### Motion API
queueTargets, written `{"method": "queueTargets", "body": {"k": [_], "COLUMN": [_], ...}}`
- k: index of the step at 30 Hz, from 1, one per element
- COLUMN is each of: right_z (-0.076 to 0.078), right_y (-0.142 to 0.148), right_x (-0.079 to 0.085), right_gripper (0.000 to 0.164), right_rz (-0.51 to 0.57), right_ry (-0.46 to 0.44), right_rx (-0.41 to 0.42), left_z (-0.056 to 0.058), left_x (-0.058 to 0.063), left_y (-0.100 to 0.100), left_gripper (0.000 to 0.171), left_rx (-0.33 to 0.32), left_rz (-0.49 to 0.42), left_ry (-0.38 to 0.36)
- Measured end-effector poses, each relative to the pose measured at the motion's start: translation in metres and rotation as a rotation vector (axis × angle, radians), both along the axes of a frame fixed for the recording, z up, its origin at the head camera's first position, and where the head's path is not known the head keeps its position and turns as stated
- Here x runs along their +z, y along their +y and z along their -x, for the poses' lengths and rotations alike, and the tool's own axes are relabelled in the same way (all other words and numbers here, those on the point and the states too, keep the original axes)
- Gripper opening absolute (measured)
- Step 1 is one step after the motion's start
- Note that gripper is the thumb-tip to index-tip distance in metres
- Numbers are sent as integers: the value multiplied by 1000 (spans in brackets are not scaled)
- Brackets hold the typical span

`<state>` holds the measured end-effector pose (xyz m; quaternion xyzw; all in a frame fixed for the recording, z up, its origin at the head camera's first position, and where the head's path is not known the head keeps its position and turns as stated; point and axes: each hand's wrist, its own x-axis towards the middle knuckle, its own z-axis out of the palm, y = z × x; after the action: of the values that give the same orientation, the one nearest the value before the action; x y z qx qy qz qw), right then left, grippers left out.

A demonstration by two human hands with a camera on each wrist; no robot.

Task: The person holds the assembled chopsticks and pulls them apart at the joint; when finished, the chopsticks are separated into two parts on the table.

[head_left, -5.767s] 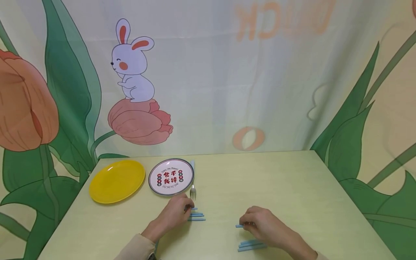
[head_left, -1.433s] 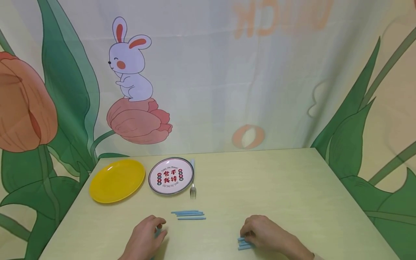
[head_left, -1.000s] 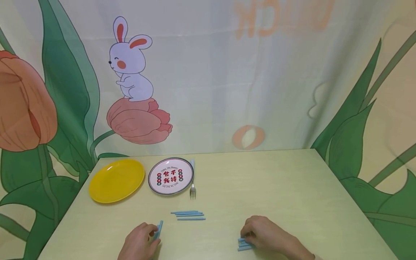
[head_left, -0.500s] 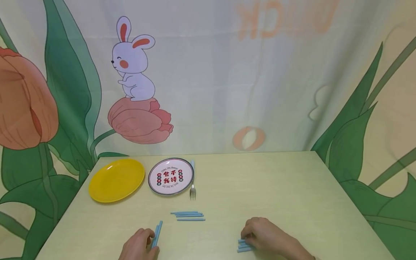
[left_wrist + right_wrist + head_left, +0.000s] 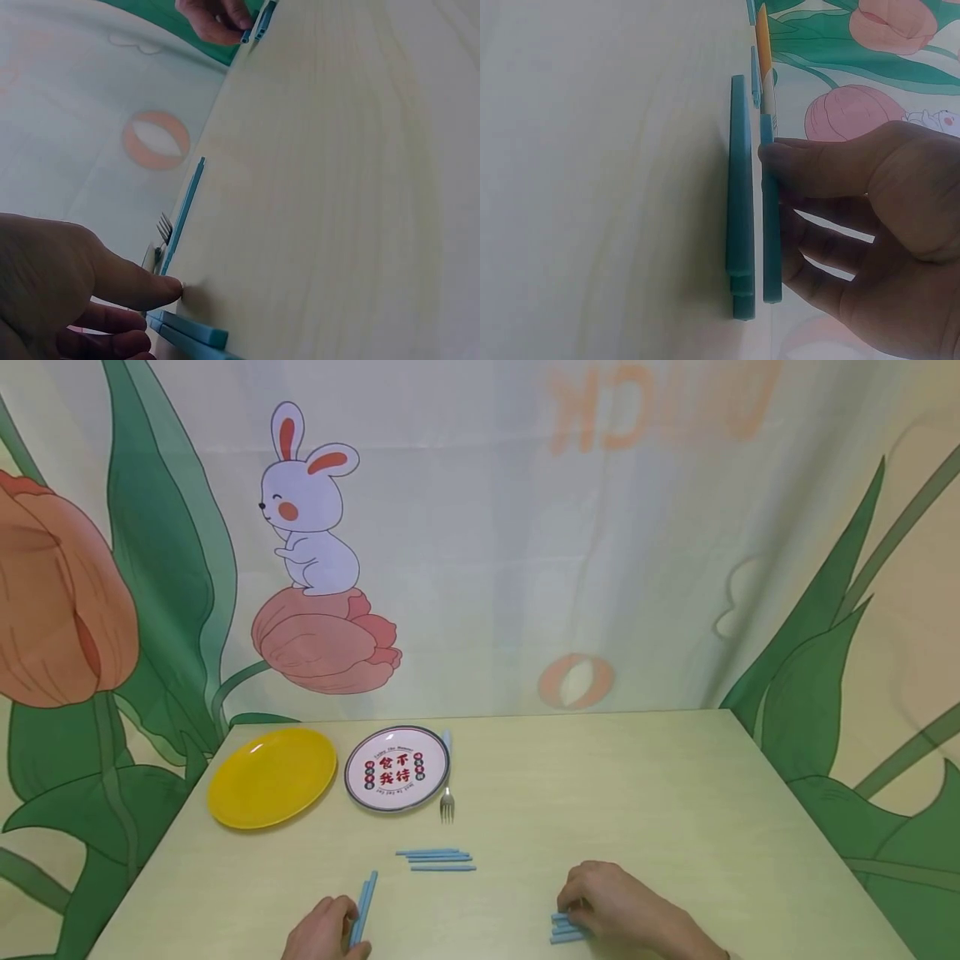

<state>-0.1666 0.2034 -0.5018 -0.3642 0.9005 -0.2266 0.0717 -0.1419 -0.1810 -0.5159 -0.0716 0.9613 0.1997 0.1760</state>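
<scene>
Several blue sticks [image 5: 442, 868] lie side by side near the middle of the desk [image 5: 637, 802], between the two hands and well apart from both. The right hand [image 5: 609, 897] holds one stick [image 5: 771, 247], its fingers narrow, pinching it between thumb and fingertips; just beside it, a small row of sticks [image 5: 739, 187] rests on the desk. The left hand [image 5: 318, 933] is at a slanted pair of sticks [image 5: 367, 902], fingers curved loosely around their near end; I cannot tell whether they grip. Farther back, a fork [image 5: 447, 807] lies just beside a white plate [image 5: 397, 769] with red lettering, and a yellow plate [image 5: 272, 779] sits near the back left corner.
</scene>
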Motion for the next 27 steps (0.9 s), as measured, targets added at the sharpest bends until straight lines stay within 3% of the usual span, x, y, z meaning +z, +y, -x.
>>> {"method": "queueTargets", "body": {"k": [11,27], "right_z": [0,1], "right_y": [1,1], "right_x": [-1,-3], "right_gripper": [9,11], "right_rz": [-10,-23], "right_ry": [-14,15], "right_rx": [0,5], "left_z": [-1,4], "left_x": [-8,-6], "left_y": [0,-6], "left_gripper": [33,26], "left_rx": [7,5], "left_rz": [13,2], "left_ry": [-17,-56]}}
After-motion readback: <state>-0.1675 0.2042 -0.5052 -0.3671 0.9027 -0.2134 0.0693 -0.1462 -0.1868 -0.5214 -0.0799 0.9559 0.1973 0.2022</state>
